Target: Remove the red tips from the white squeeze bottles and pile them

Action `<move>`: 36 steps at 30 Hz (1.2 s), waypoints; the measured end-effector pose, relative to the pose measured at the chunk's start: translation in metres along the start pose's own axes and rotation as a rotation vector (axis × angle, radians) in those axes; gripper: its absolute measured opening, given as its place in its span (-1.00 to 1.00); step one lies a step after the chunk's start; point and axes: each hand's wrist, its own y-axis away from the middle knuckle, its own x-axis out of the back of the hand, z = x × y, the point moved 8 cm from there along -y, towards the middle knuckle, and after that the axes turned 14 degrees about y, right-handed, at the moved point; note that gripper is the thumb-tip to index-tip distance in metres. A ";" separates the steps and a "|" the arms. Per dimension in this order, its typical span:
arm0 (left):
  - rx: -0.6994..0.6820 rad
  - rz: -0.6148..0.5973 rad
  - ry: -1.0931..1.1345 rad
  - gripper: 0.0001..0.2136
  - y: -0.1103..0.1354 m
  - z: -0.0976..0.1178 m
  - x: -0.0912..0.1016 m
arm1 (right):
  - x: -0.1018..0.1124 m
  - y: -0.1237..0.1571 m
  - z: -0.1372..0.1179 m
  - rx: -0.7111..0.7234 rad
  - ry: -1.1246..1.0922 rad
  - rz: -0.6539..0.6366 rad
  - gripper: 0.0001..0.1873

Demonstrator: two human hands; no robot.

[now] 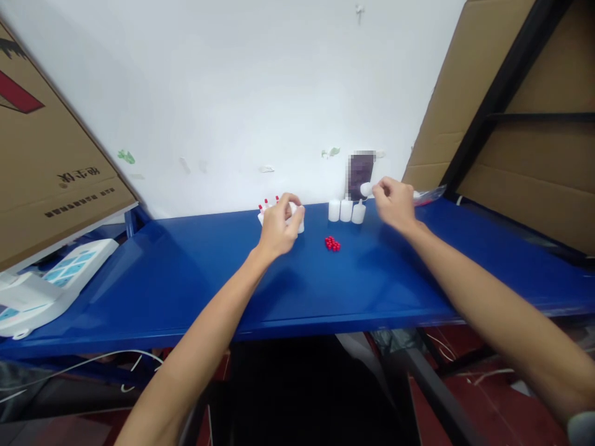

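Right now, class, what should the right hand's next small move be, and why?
Probably, the right hand should lower its white bottle and stand it upright beside the three uncapped bottles. The held one is tilted and appears off the blue table, while those three stand upright in a row close by.

Printed cardboard box and white device with blue panels seen at left; green scraps stuck on white wall; black frame backed by cardboard at right.
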 end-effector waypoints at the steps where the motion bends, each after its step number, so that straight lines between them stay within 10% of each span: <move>1: 0.035 0.031 0.027 -0.83 0.001 -0.009 0.009 | -0.003 -0.003 0.007 -0.020 0.024 -0.015 -0.71; 8: 0.122 0.157 0.020 -0.75 0.007 -0.043 0.040 | -0.029 -0.007 0.014 -0.001 0.097 -0.164 -0.75; 36: 0.064 0.012 -0.229 -0.58 0.012 -0.044 0.017 | -0.047 -0.001 0.014 -0.005 0.146 -0.246 -0.75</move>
